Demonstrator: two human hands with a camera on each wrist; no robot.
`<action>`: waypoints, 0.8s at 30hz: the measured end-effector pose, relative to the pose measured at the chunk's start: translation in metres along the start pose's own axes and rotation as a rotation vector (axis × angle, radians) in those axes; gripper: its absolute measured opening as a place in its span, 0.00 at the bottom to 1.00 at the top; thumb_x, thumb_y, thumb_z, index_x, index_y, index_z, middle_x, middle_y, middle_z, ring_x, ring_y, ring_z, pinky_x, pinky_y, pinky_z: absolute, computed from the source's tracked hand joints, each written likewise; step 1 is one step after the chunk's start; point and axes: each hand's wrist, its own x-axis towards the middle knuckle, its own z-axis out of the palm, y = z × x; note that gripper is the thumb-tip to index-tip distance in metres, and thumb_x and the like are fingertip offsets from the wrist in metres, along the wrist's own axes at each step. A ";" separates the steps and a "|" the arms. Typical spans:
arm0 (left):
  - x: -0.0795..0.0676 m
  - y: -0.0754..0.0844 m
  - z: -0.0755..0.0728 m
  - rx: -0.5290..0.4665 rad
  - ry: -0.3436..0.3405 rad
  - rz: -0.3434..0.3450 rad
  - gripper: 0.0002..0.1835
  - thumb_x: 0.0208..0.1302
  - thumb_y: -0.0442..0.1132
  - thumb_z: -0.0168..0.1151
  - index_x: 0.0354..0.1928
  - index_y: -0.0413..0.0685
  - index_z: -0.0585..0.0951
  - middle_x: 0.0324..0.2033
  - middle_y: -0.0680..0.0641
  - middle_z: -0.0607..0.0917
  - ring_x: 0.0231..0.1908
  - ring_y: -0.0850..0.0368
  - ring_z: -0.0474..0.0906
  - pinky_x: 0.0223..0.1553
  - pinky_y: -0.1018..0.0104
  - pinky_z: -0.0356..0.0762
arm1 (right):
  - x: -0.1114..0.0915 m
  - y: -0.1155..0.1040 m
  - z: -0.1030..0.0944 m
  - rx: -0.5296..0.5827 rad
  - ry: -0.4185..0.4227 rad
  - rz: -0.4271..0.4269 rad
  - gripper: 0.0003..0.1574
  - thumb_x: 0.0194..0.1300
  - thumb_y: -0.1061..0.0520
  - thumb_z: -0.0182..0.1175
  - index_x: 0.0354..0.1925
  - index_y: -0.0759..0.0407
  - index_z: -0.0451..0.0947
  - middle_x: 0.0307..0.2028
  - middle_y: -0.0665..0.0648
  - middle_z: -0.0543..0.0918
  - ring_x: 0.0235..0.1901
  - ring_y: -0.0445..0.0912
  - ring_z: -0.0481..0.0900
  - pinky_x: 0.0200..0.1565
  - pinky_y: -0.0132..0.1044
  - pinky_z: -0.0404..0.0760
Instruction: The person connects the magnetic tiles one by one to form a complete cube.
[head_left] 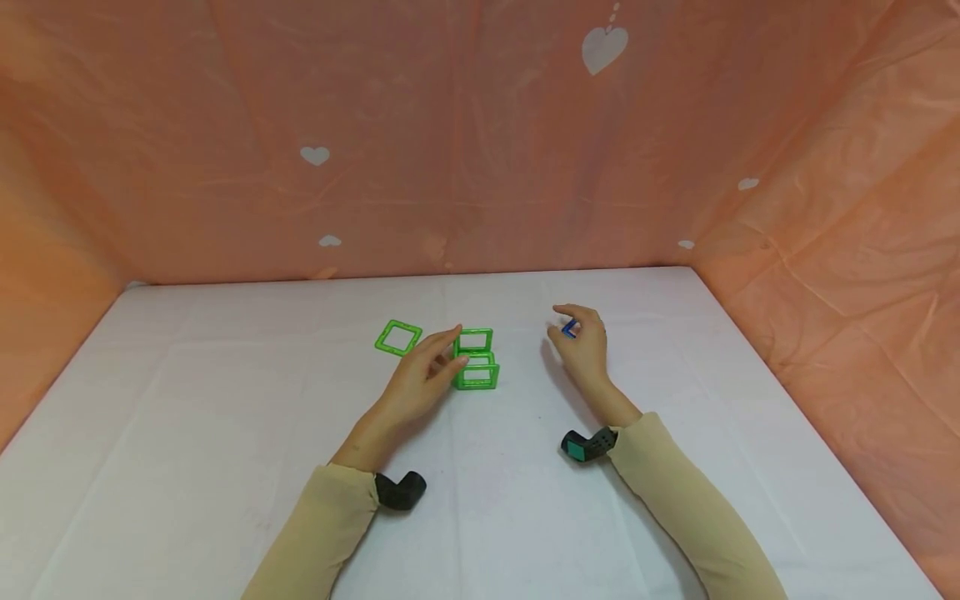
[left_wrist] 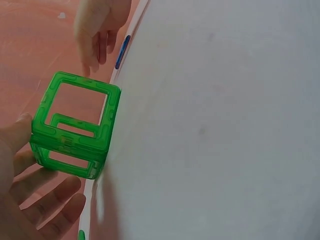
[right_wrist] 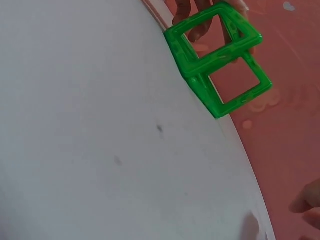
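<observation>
Several green see-through magnetic tiles are joined into an open box shape on the white table. My left hand is at its left side, thumb and index finger holding its edge, the other fingers loosely spread; the left wrist view shows the tile box beside the thumb. To the right, my right hand hovers with thumb and fingers apart. Below it a blue magnetic tile lies on the table, partly hidden by the hand; the left wrist view shows this blue tile edge-on, apart from the fingers.
A single green square tile lies flat on the table, left of the box and beyond my left hand. Orange cloth with pale hearts hangs behind the table and along both sides. Each wrist carries a black camera.
</observation>
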 end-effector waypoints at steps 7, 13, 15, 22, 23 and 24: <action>0.000 0.000 0.000 -0.001 0.002 0.008 0.28 0.69 0.41 0.57 0.69 0.41 0.66 0.63 0.40 0.72 0.42 0.49 0.78 0.44 0.56 0.77 | 0.001 0.004 -0.007 -0.091 -0.015 0.019 0.33 0.52 0.61 0.65 0.58 0.67 0.75 0.63 0.70 0.70 0.66 0.64 0.60 0.62 0.63 0.53; -0.001 0.000 0.000 -0.002 0.004 0.002 0.28 0.69 0.40 0.57 0.69 0.42 0.66 0.63 0.40 0.73 0.42 0.49 0.78 0.44 0.56 0.77 | 0.001 0.005 -0.010 -0.141 -0.052 0.076 0.35 0.53 0.59 0.64 0.61 0.66 0.72 0.66 0.69 0.67 0.70 0.62 0.53 0.65 0.63 0.48; 0.000 0.000 0.000 -0.006 0.005 -0.001 0.28 0.69 0.40 0.57 0.69 0.42 0.66 0.63 0.40 0.73 0.42 0.49 0.78 0.44 0.56 0.77 | 0.002 0.006 -0.011 -0.157 -0.066 0.107 0.36 0.54 0.58 0.64 0.62 0.65 0.71 0.67 0.69 0.65 0.71 0.62 0.52 0.66 0.62 0.48; 0.000 0.000 0.000 -0.002 0.002 -0.016 0.28 0.69 0.41 0.57 0.69 0.43 0.66 0.63 0.41 0.72 0.42 0.49 0.78 0.44 0.57 0.77 | 0.004 0.011 -0.013 -0.187 -0.087 0.171 0.37 0.55 0.57 0.63 0.64 0.63 0.69 0.67 0.66 0.66 0.70 0.61 0.53 0.66 0.61 0.48; 0.000 0.000 0.000 -0.001 0.002 -0.017 0.28 0.69 0.41 0.57 0.69 0.43 0.66 0.63 0.41 0.72 0.42 0.49 0.78 0.44 0.56 0.77 | 0.005 0.012 -0.013 -0.195 -0.085 0.174 0.37 0.55 0.57 0.63 0.64 0.62 0.70 0.67 0.66 0.67 0.70 0.60 0.55 0.65 0.61 0.49; 0.000 0.001 0.000 0.000 0.002 -0.017 0.28 0.69 0.41 0.57 0.69 0.43 0.66 0.63 0.41 0.72 0.42 0.49 0.78 0.44 0.56 0.77 | 0.005 0.013 -0.013 -0.202 -0.082 0.178 0.37 0.55 0.57 0.63 0.64 0.62 0.70 0.66 0.66 0.68 0.69 0.60 0.56 0.65 0.61 0.50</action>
